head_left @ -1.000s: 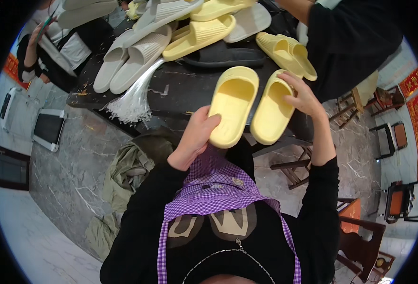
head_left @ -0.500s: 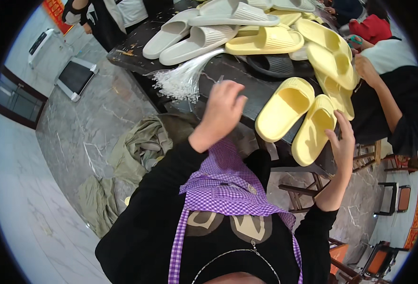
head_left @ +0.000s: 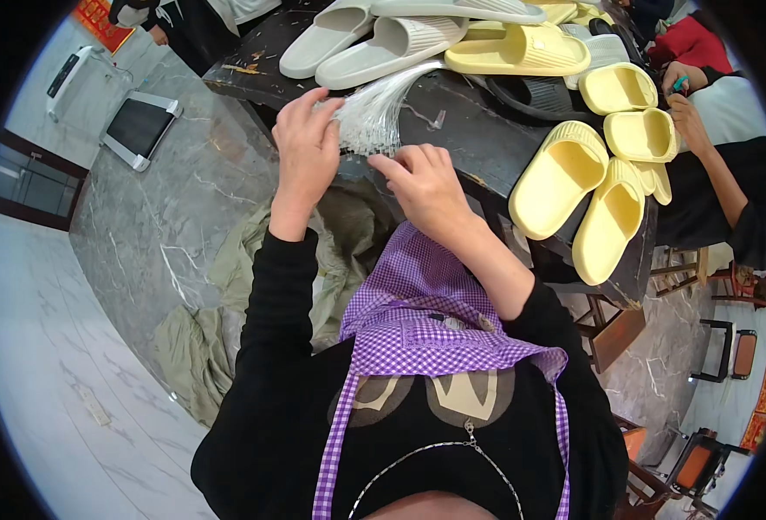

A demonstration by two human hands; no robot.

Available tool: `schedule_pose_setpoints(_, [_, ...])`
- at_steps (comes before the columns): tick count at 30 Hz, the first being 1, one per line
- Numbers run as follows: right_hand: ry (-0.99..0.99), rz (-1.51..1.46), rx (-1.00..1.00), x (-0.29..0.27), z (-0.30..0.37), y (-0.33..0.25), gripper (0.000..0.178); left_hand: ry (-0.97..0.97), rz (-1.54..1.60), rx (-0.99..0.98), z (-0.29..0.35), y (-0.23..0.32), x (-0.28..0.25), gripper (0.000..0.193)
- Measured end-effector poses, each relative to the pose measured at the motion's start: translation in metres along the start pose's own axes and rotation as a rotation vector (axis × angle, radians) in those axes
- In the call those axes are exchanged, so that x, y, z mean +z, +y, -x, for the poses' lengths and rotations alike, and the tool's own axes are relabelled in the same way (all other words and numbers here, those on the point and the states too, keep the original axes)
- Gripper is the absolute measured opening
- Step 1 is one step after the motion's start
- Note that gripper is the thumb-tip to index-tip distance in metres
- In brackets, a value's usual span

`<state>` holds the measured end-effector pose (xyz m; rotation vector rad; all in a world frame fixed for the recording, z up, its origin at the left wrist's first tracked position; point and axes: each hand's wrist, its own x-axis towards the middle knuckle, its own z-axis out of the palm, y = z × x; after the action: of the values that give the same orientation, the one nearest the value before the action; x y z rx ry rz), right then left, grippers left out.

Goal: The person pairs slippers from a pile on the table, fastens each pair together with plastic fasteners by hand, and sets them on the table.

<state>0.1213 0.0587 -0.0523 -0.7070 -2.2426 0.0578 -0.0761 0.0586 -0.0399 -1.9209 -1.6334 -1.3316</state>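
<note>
Head view on my feed. Left hand [head_left: 307, 139] at the left edge of the clear strands [head_left: 383, 108], fingers bent, loosely parted; whether they grip a strand, I cannot tell. Right hand [head_left: 431, 191] just beside the strands' near ends, fingers half curled, thumb pointing at them; any hold there I cannot make out either. Strands lie fanned out at the near edge of the table [head_left: 474, 143]. Right of both hands, well apart: yellow slippers [head_left: 535, 204], side by side. Beyond the strands, grey slippers [head_left: 357, 68]; farther right, a black slipper [head_left: 543, 100].
</note>
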Motion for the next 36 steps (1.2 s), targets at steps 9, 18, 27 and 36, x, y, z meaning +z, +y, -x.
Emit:
schedule_pose_setpoints(9, [0.101, 0.035, -0.178, 0.02, 0.008, 0.016, 0.009, -0.379, -0.026, 0.357, -0.008, 0.004, 0.021, 0.028])
schedule_pose_setpoints(18, [0.3, -0.375, 0.035, -0.053, 0.015, -0.009, 0.014, -0.473, -0.06, 0.372, -0.008, 0.011, 0.035, 0.028])
schedule_pose_setpoints(27, [0.506, -0.713, 0.06, -0.118, 0.021, -0.025, 0.011, -0.461, -0.112, 0.344, -0.007, 0.015, 0.032, 0.027])
schedule_pose_setpoints(36, [0.444, -0.722, 0.242, -0.126, 0.023, -0.011, 0.011, -0.466, -0.022, 0.32, -0.014, 0.009, 0.032, 0.023])
